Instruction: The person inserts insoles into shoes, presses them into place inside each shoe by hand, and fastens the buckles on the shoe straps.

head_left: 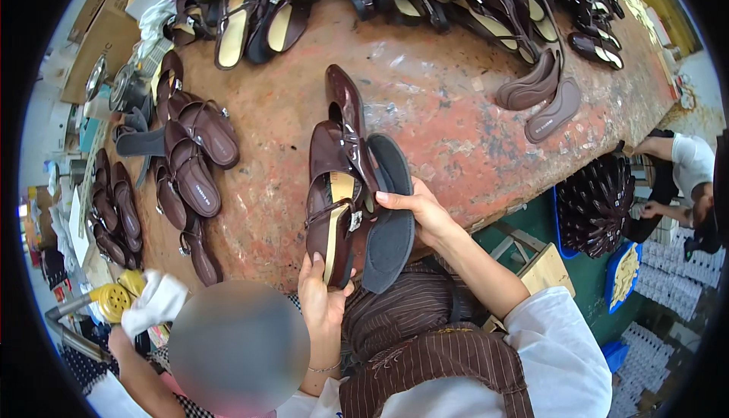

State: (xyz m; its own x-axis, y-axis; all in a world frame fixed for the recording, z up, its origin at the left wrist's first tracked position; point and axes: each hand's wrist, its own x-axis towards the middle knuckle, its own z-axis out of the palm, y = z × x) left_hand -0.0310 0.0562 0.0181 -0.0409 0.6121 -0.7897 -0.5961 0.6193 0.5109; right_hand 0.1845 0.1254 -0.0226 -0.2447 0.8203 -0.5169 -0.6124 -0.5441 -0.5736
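Observation:
My left hand point(323, 296) is closed around the heel end of a glossy dark brown shoe point(328, 224) with a thin strap and a shiny buckle. A pale yellow strip of its inner sole shows. In my right hand point(421, 211) is a dark grey insole point(391, 239), pinched at its edge with the thumb on top. The insole lies alongside the shoe's right side, overlapping it slightly. Just beyond the held shoe, a second brown shoe point(345, 95) rests on the worn reddish table point(266, 114), partly covered by the first.
Brown shoes with insoles point(201, 182) stand at the left, and many shoes point(456, 0) line the far edge. Loose brown insoles point(554, 110) lie right. A co-worker at lower left holds a white cloth point(156, 300). Another person sits right, near a shoe-filled blue container point(596, 205).

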